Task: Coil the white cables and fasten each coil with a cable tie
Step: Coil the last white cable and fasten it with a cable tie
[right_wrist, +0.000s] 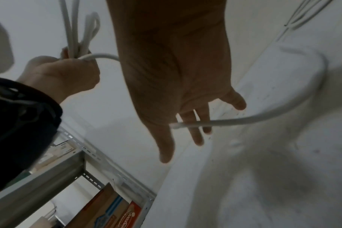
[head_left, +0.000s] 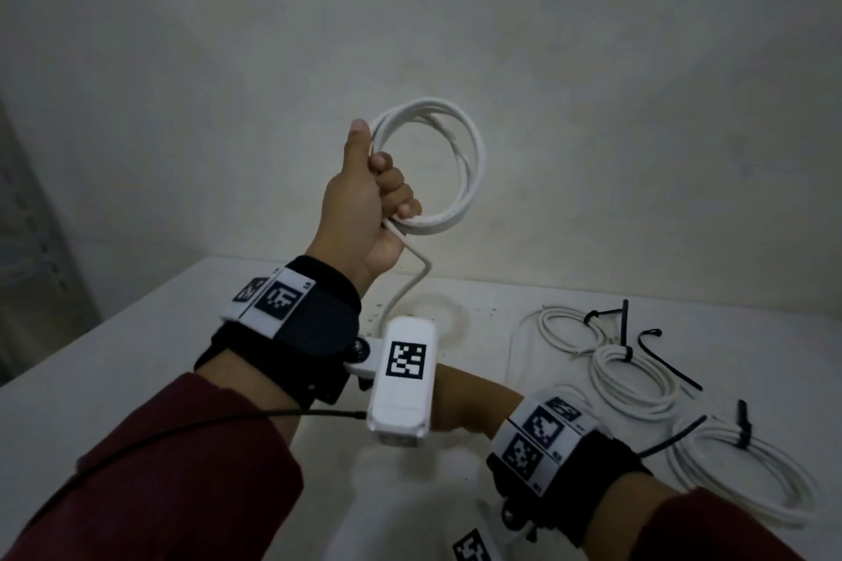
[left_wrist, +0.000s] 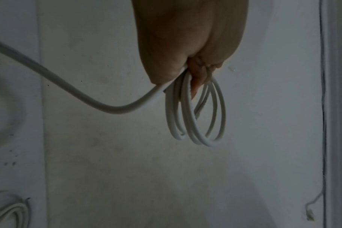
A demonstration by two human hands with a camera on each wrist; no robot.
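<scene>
My left hand [head_left: 378,196] is raised above the table and grips a white cable coil [head_left: 455,169] of several loops, thumb up along it. In the left wrist view the loops [left_wrist: 195,120] hang from the fist [left_wrist: 185,46] and the tail [left_wrist: 68,88] runs off to the left. The tail drops toward the table and curves round to my right hand [right_wrist: 185,131], whose fingers [right_wrist: 166,146] are straight. The cable's free end [right_wrist: 178,124] lies across those fingers. In the head view the left wrist camera hides my right hand.
Three white coils [head_left: 569,328] [head_left: 638,378] [head_left: 752,469], fastened with black ties, lie on the white table [head_left: 136,333] at the right. A loose black tie [head_left: 665,360] lies among them. A metal shelf [right_wrist: 49,177] with boxes [right_wrist: 111,212] stands off the table's left.
</scene>
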